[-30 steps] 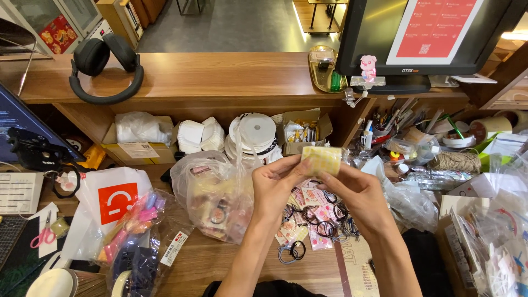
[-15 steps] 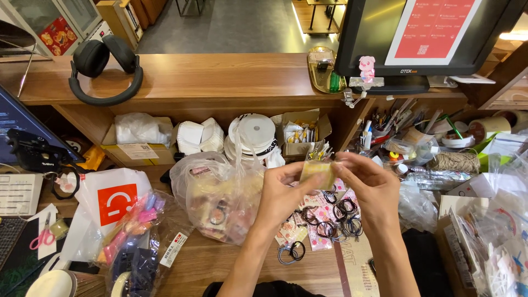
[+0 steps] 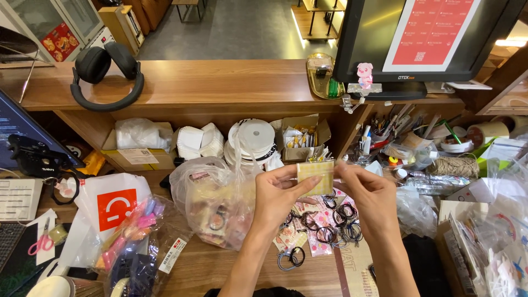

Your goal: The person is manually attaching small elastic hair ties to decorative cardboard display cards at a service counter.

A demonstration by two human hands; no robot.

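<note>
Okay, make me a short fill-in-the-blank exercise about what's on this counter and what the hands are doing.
1. Both hands, left hand and right hand, hold up a small ____ checked card.
2. On the wooden shelf lies a pair of black ____.
3. The scissors at the far left have ____ handles.
4. Below the hands lie black hair ____ on printed cards.

Missing words: yellow; headphones; pink; ties

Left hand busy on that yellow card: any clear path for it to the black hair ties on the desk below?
Probably yes. The black hair ties lie uncovered just beneath the left hand, though it and the right hand currently hold the yellow card.
</note>
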